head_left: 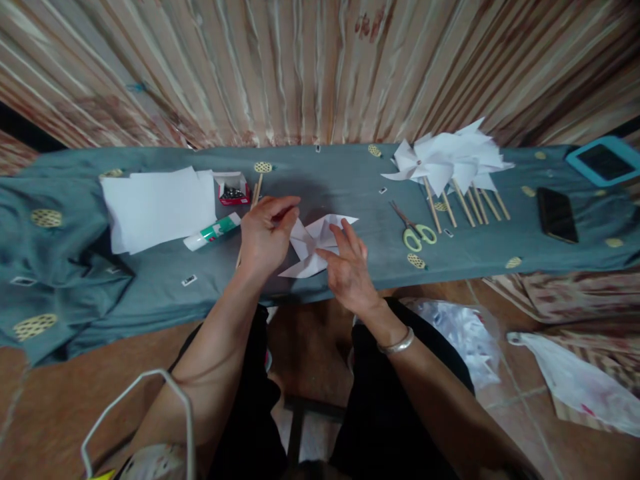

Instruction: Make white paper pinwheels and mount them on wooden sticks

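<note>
A white paper pinwheel (310, 245) without a stick lies on the cloth-covered table between my hands. My right hand (351, 268) rests on it from the right, fingers stretched and apart, with one fingertip close to its centre. My left hand (267, 230) is held at the pinwheel's left side, thumb and fingers pinched together; whatever is between them is too small to tell. Beneath and behind that hand lie thin wooden sticks (257, 190), partly covered. A small red-and-white box (233, 191) of dark metallic pieces stands beside them, near a green-and-white glue stick (213, 231).
A stack of white paper (160, 210) lies at the left. Scissors (415, 233) with green handles lie to the right, before several finished pinwheels (450, 160) on sticks. A phone (557, 215) and a blue-framed device (605, 161) are far right. A curtain (300, 73) hangs behind the table.
</note>
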The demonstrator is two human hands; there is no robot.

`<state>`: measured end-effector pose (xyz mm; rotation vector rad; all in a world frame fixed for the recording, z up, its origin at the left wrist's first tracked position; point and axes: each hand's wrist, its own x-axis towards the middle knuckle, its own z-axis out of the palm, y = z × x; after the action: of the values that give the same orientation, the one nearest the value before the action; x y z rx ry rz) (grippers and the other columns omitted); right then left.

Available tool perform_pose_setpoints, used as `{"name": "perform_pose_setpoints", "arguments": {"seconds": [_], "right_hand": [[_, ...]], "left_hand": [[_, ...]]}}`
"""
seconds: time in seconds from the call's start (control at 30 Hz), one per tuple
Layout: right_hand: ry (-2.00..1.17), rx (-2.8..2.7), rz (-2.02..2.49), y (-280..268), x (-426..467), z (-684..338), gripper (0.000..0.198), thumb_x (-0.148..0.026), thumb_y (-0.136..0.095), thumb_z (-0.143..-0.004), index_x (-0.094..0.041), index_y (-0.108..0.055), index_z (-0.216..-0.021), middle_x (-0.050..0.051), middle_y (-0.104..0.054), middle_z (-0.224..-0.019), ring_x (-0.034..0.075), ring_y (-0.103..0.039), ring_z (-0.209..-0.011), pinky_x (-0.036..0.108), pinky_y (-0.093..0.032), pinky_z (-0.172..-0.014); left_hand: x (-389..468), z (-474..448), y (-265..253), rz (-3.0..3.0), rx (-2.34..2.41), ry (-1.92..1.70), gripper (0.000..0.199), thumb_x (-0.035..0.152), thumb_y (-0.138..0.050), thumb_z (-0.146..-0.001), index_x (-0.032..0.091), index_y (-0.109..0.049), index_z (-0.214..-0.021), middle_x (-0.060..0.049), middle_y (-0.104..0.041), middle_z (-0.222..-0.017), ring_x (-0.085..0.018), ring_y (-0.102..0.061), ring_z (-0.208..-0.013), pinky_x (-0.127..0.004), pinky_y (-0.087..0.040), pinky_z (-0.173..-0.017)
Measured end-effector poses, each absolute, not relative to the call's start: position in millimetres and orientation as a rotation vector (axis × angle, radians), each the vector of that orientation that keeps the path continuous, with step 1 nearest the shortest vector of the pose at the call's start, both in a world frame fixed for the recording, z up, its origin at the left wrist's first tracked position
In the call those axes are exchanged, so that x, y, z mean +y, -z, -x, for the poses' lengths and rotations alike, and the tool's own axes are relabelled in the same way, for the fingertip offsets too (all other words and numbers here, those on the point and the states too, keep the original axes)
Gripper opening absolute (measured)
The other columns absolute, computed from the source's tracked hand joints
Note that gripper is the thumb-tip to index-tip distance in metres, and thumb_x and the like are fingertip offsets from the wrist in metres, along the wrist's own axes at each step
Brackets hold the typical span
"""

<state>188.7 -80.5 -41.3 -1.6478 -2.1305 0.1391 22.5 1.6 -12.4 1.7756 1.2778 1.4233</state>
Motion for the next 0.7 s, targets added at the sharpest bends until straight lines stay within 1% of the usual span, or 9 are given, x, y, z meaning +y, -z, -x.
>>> {"name": "perform_pose_setpoints", "arguments": {"seconds": [0.17,0.3,0.4,0.53,0.63,0.7], "right_hand": [[-0.156,-2.117,1.647,49,-82,-192,0.044,-0.007,-0.045,-0.087,-0.026,-0.071,-0.116,0.007,-0.040,-0.156,0.033,-0.019,-0.152,0.055,-0.034,-0.109],[-0.141,-2.106,1.694,52,-83,-192,0.044,-0.008,-0.044,-0.089,-0.029,-0.072,-0.114,0.004,-0.042,-0.155,0.031,-0.020,-0.152,0.053,-0.032,-0.112],[-0.149,-2.082,1.703,52,-85,-190,0.044,-0.008,-0.044,-0.089,-0.028,-0.072,-0.117,0.005,-0.043,-0.155,0.031,-0.021,-0.151,0.054,-0.031,-0.113],[-0.266,-1.989,1.665,52,-85,-192,0.049,-0.004,-0.041,-0.087,-0.028,-0.072,-0.117,0.004,-0.043,-0.155,0.029,-0.022,-0.151,0.055,-0.034,-0.113],[-0.374,-1.892,1.609,50,-82,-197,0.052,-0.004,-0.037,-0.088,-0.029,-0.073,-0.115,0.003,-0.045,-0.153,0.026,-0.026,-0.150,0.054,-0.037,-0.114],[-0.391,-1.842,1.594,48,-80,-200,0.052,-0.005,-0.035,-0.090,-0.029,-0.073,-0.115,0.002,-0.046,-0.153,0.025,-0.028,-0.150,0.054,-0.037,-0.115]], "left_hand": [[-2,-15,13,-1.774,1.279,-1.449,0.015,0.025,-0.065,-0.084,0.022,-0.076,-0.095,-0.002,-0.069,-0.082,-0.015,-0.065,-0.072,-0.029,-0.053,-0.068],[-6,-11,14,-1.766,1.282,-1.427,0.016,0.025,-0.065,-0.084,0.022,-0.075,-0.096,-0.002,-0.069,-0.084,-0.015,-0.064,-0.072,-0.029,-0.053,-0.069],[-7,-10,14,-1.774,1.283,-1.401,0.017,0.025,-0.063,-0.085,0.022,-0.075,-0.097,-0.002,-0.068,-0.083,-0.015,-0.064,-0.073,-0.028,-0.053,-0.069],[-8,-8,13,-1.780,1.299,-1.362,0.018,0.021,-0.062,-0.085,0.020,-0.075,-0.098,-0.003,-0.068,-0.084,-0.015,-0.063,-0.074,-0.028,-0.052,-0.071],[-10,-4,11,-1.789,1.311,-1.353,0.019,0.020,-0.062,-0.085,0.020,-0.074,-0.100,-0.003,-0.068,-0.088,-0.015,-0.063,-0.075,-0.028,-0.052,-0.072],[-10,-2,10,-1.790,1.332,-1.337,0.019,0.021,-0.062,-0.085,0.020,-0.074,-0.100,-0.003,-0.069,-0.089,-0.014,-0.063,-0.076,-0.027,-0.052,-0.073]]}}
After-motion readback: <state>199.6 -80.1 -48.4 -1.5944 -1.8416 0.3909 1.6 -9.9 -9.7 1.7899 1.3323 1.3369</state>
